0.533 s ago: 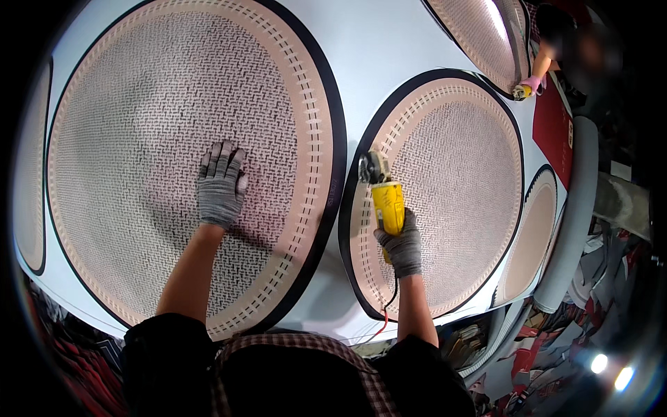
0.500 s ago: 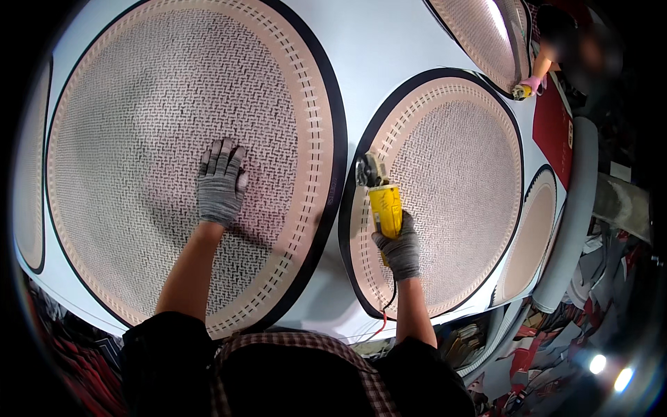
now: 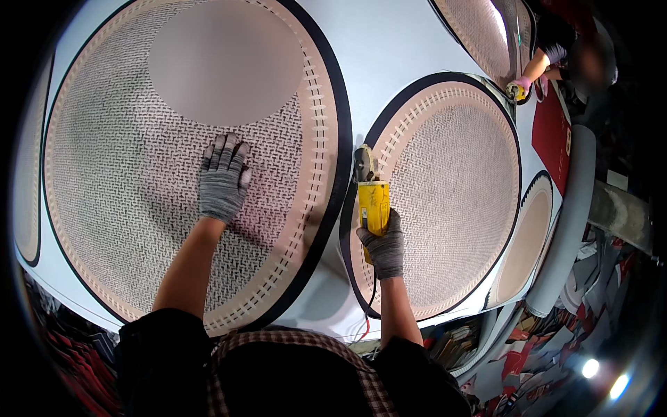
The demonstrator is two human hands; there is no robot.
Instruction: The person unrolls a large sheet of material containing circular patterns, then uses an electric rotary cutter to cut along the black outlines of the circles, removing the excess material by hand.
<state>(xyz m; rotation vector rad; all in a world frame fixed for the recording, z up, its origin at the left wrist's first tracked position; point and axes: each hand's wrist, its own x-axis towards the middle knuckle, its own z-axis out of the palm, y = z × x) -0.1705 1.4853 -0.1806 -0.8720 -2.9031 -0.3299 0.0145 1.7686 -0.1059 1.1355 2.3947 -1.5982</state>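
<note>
Left hand (image 3: 222,182) in a grey knit glove, fingers spread and pressed flat on the large round patterned panel (image 3: 125,174) at left. Right hand (image 3: 384,244), gloved the same, wrapped tight around the yellow angle grinder (image 3: 373,201); grinder head (image 3: 363,164) pointing away from the body, sitting at the black rim between the large panel and the smaller round panel (image 3: 451,187) to its right. Black cord (image 3: 372,300) trailing down from the grinder's rear past the wrist toward the near edge.

Both panels lying flat on the white counter (image 3: 389,48), each with a fine woven pattern, a tan band of short dashes and a black outer ring. More round panels around: one cut off at far left (image 3: 28,181), one at top right (image 3: 486,28), a partial one at right (image 3: 524,243). Grey rolled material (image 3: 573,215) along the counter's right side. Another person's hand (image 3: 517,87) at top right, holding a second yellow tool. Red and white scraps (image 3: 528,354) heaped on the floor at lower right.
</note>
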